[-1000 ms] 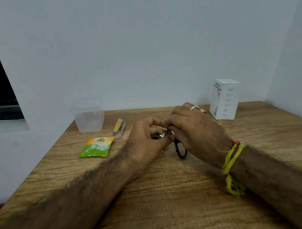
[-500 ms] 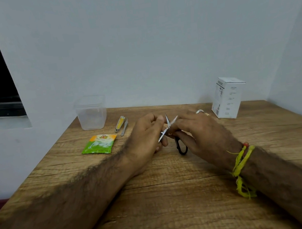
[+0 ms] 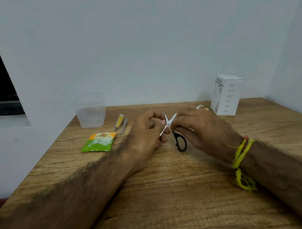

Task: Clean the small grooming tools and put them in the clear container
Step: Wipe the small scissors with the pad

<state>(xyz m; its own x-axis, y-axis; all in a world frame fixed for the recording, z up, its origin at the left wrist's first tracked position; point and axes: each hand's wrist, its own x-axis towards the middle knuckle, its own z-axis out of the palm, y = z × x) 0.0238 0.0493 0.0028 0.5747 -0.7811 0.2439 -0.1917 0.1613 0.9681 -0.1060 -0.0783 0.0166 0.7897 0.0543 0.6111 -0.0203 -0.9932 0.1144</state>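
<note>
Head view: a pair of small scissors (image 3: 171, 129) with black handle loops is held above the middle of the wooden table (image 3: 175, 197), blades spread apart in a V and pointing toward the far edge. The left hand (image 3: 145, 134) has its fingers curled around one shank of the scissors, near the pivot. The right hand (image 3: 201, 127) pinches the scissors from the other side, fingertips closed on the metal just below the blades; one black loop hangs beneath, close to the tabletop. Whether a wipe sits between the fingers cannot be told. The clear container (image 3: 91, 112) stands at the far left corner of the table, lid off. Just right of it lie a yellow nail clipper (image 3: 119, 121) and a slim metal tool (image 3: 124, 125), side by side. Nearer, toward the left edge, lies a green and orange sachet (image 3: 99, 142). A white box (image 3: 226, 95) stands upright at the far right corner
</note>
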